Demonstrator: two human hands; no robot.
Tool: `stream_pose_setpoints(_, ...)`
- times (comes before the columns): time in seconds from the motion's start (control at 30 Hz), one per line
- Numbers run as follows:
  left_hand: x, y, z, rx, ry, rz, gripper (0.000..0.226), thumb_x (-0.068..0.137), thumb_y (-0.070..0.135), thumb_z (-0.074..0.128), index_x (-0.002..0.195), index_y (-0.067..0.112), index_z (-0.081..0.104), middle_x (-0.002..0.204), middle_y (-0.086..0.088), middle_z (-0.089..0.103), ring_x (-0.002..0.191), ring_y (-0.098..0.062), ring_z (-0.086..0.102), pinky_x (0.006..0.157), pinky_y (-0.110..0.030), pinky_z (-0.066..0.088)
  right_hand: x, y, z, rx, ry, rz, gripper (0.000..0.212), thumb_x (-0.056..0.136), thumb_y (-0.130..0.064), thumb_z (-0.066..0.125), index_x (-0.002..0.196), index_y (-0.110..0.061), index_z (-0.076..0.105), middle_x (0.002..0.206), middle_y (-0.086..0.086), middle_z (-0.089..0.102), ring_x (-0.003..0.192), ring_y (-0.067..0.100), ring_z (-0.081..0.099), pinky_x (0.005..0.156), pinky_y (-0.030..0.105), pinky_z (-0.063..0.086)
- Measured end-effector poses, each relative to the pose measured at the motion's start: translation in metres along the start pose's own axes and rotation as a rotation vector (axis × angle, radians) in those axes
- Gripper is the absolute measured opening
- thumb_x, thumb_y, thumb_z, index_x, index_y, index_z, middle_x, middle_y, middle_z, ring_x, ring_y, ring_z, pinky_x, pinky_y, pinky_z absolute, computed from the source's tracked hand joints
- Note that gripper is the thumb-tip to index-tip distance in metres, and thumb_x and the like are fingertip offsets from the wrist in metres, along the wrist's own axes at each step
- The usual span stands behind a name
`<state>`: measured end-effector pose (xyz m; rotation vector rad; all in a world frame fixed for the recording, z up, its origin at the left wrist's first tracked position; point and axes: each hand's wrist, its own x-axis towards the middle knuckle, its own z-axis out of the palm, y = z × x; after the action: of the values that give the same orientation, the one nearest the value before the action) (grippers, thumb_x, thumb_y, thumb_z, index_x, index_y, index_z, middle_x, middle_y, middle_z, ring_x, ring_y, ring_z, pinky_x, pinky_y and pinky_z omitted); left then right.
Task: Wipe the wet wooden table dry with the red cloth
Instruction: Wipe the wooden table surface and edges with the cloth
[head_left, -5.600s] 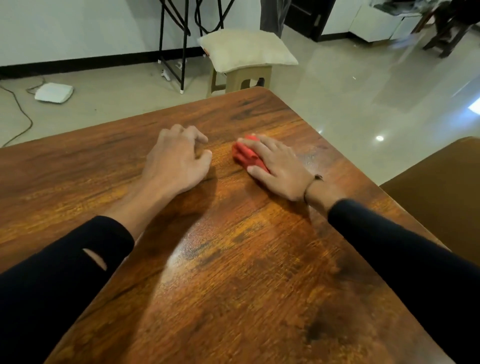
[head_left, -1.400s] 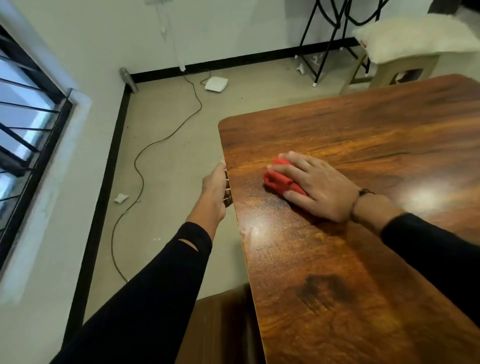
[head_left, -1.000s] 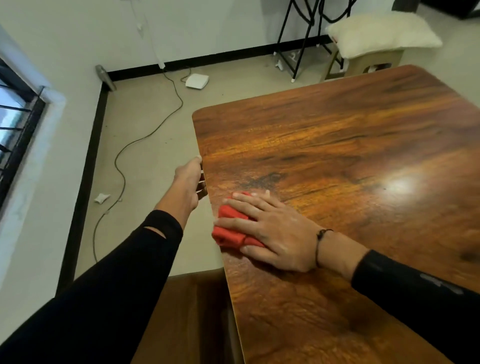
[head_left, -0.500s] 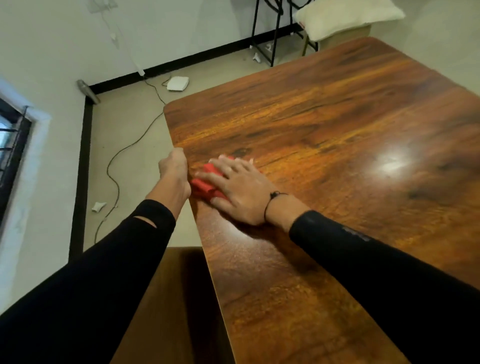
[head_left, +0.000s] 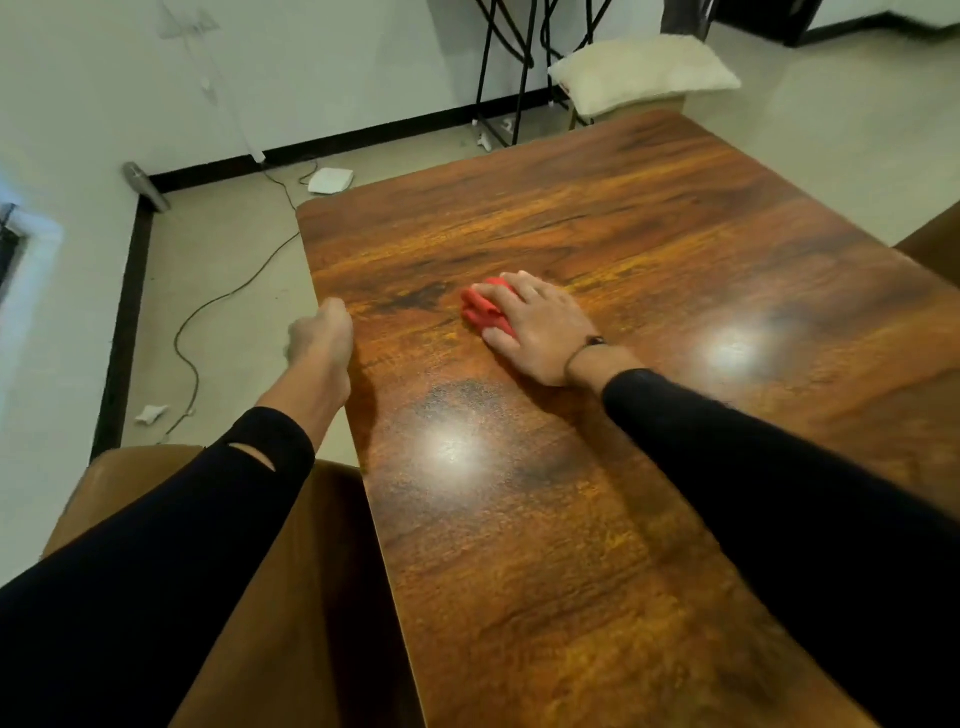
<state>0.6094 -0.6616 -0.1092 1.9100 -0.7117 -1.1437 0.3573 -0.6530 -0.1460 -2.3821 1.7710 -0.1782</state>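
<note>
The wooden table (head_left: 597, 519) fills the middle and right of the head view, glossy with two bright light reflections. A bunched red cloth (head_left: 480, 307) lies on it, a little in from the left edge. My right hand (head_left: 540, 332) lies flat on top of the cloth, pressing it to the wood, fingers spread over it. My left hand (head_left: 322, 338) is at the table's left edge, curled with the fingers turned away from the camera; it looks blurred and holds nothing that I can see.
A brown chair seat (head_left: 249, 597) sits under my left arm beside the table. Another brown seat (head_left: 935, 239) shows at the right edge. A stool with a white cushion (head_left: 641, 73) stands beyond the far end. A cable (head_left: 218, 306) and white box (head_left: 331, 181) lie on the floor.
My right hand has slid the red cloth away from the left edge toward the table's middle. My left hand has come off the cloth's side and hovers at the edge.
</note>
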Motion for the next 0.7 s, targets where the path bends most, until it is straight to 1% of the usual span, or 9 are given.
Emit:
stream_pose_setpoints(0.07,-0.007,-0.002,0.002,0.081,0.122,0.062,0.047,0.104,0.039,0.051,0.143,0.014,0.058,0.143,-0.013,0.062,0.129,-0.033,0.062,0.103,-0.049,0.057,-0.003,-0.028,0.01,0.058,0.029,0.074,0.064,0.111,-0.057,0.039,0.169,-0.039,0.023,0.178,0.01,0.023,0.165,0.034,0.016,0.133,0.053,0.01)
stream_pose_setpoints(0.13,-0.019,-0.006,0.007,0.149,0.176,0.145,0.039,0.103,0.038,0.053,0.133,0.016,0.064,0.139,-0.012,0.061,0.126,-0.033,0.061,0.094,-0.047,0.059,-0.022,-0.051,0.015,0.085,0.006,-0.019,0.065,0.11,-0.057,0.041,0.17,-0.039,0.022,0.178,0.01,0.021,0.165,0.035,0.014,0.133,0.056,0.008)
stream_pose_setpoints(0.2,-0.033,-0.013,0.014,0.221,0.211,0.204,0.034,0.103,0.039,0.055,0.129,0.019,0.066,0.143,-0.011,0.056,0.129,-0.032,0.057,0.102,-0.05,0.055,-0.054,-0.059,0.014,0.08,-0.059,-0.168,0.067,0.11,-0.058,0.041,0.171,-0.039,0.02,0.179,0.011,0.02,0.165,0.035,0.014,0.132,0.055,0.009)
stream_pose_setpoints(0.27,-0.047,-0.022,0.019,0.266,0.248,0.247,0.036,0.104,0.04,0.059,0.135,0.022,0.061,0.148,-0.01,0.048,0.134,-0.031,0.051,0.109,-0.051,0.051,-0.094,-0.052,0.011,0.053,-0.11,-0.281,0.067,0.11,-0.059,0.039,0.171,-0.04,0.019,0.179,0.011,0.02,0.165,0.035,0.015,0.131,0.056,0.013)
stream_pose_setpoints(0.37,-0.066,-0.035,0.025,0.313,0.254,0.265,0.043,0.103,0.041,0.061,0.141,0.023,0.054,0.152,-0.013,0.042,0.14,-0.034,0.046,0.114,-0.053,0.046,-0.137,-0.017,0.0,0.03,-0.133,-0.311,0.066,0.111,-0.059,0.039,0.171,-0.039,0.02,0.179,0.009,0.02,0.165,0.032,0.016,0.132,0.053,0.017)
stream_pose_setpoints(0.43,-0.07,-0.043,0.03,0.351,0.274,0.266,0.044,0.102,0.041,0.061,0.142,0.023,0.053,0.154,-0.014,0.041,0.142,-0.035,0.043,0.115,-0.055,0.044,-0.145,0.014,-0.012,0.014,-0.139,-0.259,0.066,0.112,-0.058,0.041,0.171,-0.037,0.021,0.179,0.008,0.02,0.166,0.031,0.016,0.132,0.051,0.018)
stream_pose_setpoints(0.53,-0.063,-0.045,0.036,0.417,0.322,0.269,0.047,0.099,0.044,0.062,0.141,0.025,0.054,0.154,-0.015,0.042,0.142,-0.038,0.043,0.116,-0.056,0.041,-0.132,0.057,-0.025,-0.002,-0.111,-0.117,0.065,0.113,-0.052,0.043,0.171,-0.031,0.024,0.177,0.011,0.024,0.165,0.033,0.019,0.132,0.049,0.02)
stream_pose_setpoints(0.63,-0.053,-0.041,0.043,0.448,0.286,0.366,0.049,0.089,0.048,0.059,0.134,0.028,0.059,0.15,-0.015,0.049,0.14,-0.04,0.048,0.116,-0.057,0.041,-0.101,0.088,-0.03,-0.006,-0.047,0.097,0.064,0.114,-0.052,0.039,0.171,-0.029,0.022,0.176,0.013,0.026,0.165,0.034,0.017,0.132,0.048,0.018)
stream_pose_setpoints(0.7,-0.051,-0.034,0.05,0.454,0.234,0.457,0.044,0.09,0.049,0.061,0.13,0.03,0.063,0.146,-0.014,0.054,0.136,-0.038,0.053,0.113,-0.057,0.045,-0.075,0.087,-0.027,0.006,-0.01,0.231,0.064,0.113,-0.053,0.037,0.171,-0.03,0.022,0.177,0.014,0.025,0.166,0.033,0.015,0.133,0.049,0.015)
